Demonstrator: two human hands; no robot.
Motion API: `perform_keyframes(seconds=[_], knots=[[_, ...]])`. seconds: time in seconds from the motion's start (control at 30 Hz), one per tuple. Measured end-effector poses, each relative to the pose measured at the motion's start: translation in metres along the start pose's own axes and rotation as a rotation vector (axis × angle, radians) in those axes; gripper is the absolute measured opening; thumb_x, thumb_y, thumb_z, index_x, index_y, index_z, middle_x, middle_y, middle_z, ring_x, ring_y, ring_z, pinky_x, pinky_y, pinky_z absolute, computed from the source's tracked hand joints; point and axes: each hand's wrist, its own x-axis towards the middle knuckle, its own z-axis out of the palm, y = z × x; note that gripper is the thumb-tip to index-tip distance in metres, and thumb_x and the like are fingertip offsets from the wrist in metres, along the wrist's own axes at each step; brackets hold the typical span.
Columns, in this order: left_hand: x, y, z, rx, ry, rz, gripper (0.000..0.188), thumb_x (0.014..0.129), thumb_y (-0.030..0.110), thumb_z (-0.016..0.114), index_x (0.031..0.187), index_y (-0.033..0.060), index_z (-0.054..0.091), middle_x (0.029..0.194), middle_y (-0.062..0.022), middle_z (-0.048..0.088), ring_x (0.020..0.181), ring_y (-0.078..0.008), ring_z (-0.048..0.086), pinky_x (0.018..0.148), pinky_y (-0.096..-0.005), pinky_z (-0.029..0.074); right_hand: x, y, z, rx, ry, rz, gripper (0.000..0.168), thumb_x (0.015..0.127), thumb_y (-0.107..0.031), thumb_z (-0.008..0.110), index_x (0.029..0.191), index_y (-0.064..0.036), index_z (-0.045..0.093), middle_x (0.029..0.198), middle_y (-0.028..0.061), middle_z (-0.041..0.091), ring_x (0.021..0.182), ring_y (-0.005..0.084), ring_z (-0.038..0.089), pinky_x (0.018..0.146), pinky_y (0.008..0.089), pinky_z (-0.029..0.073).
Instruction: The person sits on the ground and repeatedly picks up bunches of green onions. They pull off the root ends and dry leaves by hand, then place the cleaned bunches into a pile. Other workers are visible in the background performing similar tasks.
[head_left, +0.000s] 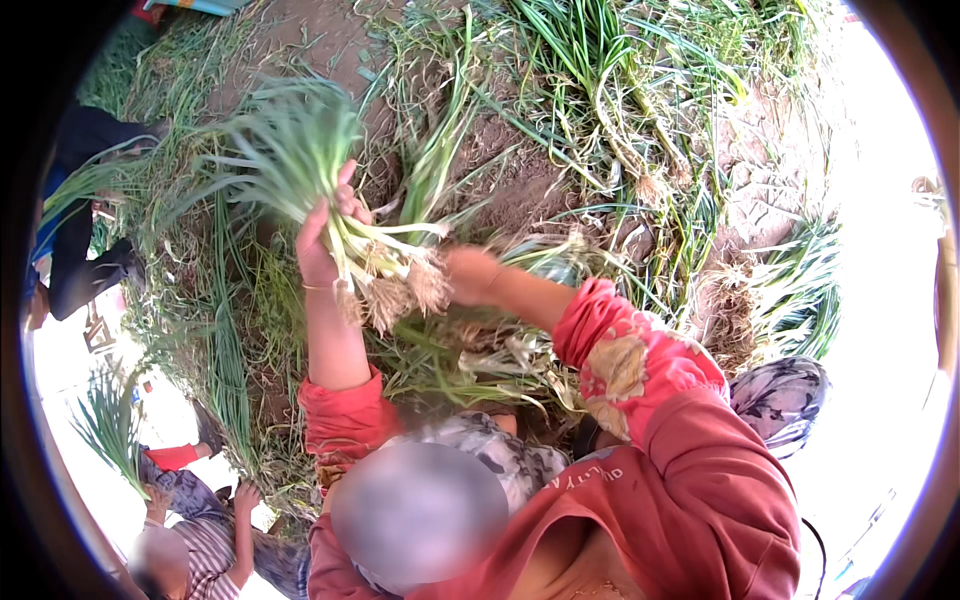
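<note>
My left hand (330, 232) is closed around a bunch of green onions (307, 142). Their green leaves fan up and to the left, and the pale stems and brown bushy roots (397, 292) point down and to the right. Close to the right side of these roots is my right hand (471, 274), blurred, with its fingers hard to make out; whether it grips anything cannot be told. Under both hands lie loose leaves and dry peelings (517, 360).
More green onions with roots (630, 157) lie on the soil ahead, and a pile (787, 300) lies at the right. Long leaves (225, 330) lie at the left. One person (202, 547) at lower left holds green onions; another person (82, 217) is at the left edge.
</note>
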Motion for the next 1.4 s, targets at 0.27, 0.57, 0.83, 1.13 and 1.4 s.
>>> perform_keyframes(seconds=[0.27,0.57,0.83,1.13,1.4], knots=[[-0.023,0.004,-0.018,0.187,0.054,-0.041,0.056,0.084,0.015,0.051,0.132,-0.0024,0.028,0.068,0.0028,0.036,0.061,-0.0076,0.039,0.062,-0.0248,0.037,-0.033,0.076,-0.094,0.091,0.924,0.205,0.017,0.08,-0.01,0.053,0.096,-0.005,0.056,0.096,0.0173,0.057,0.087,0.0315,0.054,0.081,0.0383,0.045],[-0.015,-0.013,-0.011,0.213,0.197,-0.085,0.05,0.076,0.004,0.057,0.124,-0.0005,0.041,0.076,-0.006,0.053,0.061,-0.0116,0.05,0.058,-0.0293,0.046,-0.059,0.091,-0.159,0.795,0.57,0.225,0.015,0.078,-0.013,0.063,0.089,-0.002,0.064,0.071,0.0069,0.063,0.064,0.0121,0.055,0.063,0.0285,0.045],[0.001,-0.038,-0.003,0.478,0.287,-0.201,0.039,0.071,-0.003,0.059,0.107,-0.0015,0.045,0.089,-0.0195,0.062,0.061,-0.0188,0.06,0.052,-0.0296,0.054,-0.087,0.004,-0.084,0.691,0.26,0.149,0.016,0.075,-0.012,0.065,0.085,-0.002,0.059,0.067,0.0078,0.058,0.059,0.0151,0.052,0.058,0.0292,0.044],[-0.005,-0.062,0.004,0.647,0.38,-0.302,0.02,0.07,-0.005,0.064,0.089,-0.002,0.059,0.073,-0.0089,0.061,0.057,-0.0181,0.059,0.05,-0.0286,0.05,-0.087,0.0,-0.074,0.522,0.071,0.063,0.027,0.08,-0.027,0.063,0.091,-0.003,0.061,0.074,0.0138,0.062,0.064,0.0239,0.058,0.065,0.0349,0.046],[-0.006,-0.063,0.013,0.644,0.4,-0.101,0.026,0.068,-0.008,0.06,0.093,-0.0049,0.055,0.074,-0.0112,0.06,0.056,-0.0189,0.059,0.05,-0.0278,0.049,-0.031,-0.023,-0.074,1.693,0.714,0.09,0.007,0.082,-0.007,0.061,0.077,-0.003,0.059,0.078,0.007,0.064,0.068,0.0108,0.058,0.065,0.0234,0.046]])
